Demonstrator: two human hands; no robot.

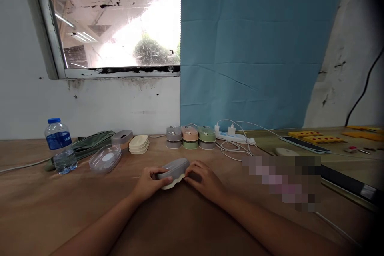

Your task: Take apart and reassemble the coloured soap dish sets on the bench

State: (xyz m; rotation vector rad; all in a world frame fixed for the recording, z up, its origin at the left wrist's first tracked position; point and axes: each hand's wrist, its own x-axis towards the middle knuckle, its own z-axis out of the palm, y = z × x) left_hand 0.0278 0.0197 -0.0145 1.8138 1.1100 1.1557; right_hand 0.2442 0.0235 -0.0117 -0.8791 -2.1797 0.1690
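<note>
Above the middle of the table, my left hand (150,184) grips one end of a grey oval box (174,166), thumb in front and fingers behind. A cream piece (174,184) with a wavy edge lies along the box's lower side, partly covered by my left thumb. At the other end, my right hand (205,179) has bent fingers pinching the edge where the cream piece meets the box. The box is tilted, and its underside is hidden from me.
Behind stand several stacked cream oval pieces (139,145), a clear lid (105,159), a grey-and-orange container (122,139) and a water bottle (61,148). Three two-tone boxes (190,137) line the wall beside a power strip (235,137) with white cables. A phone (305,144) lies right.
</note>
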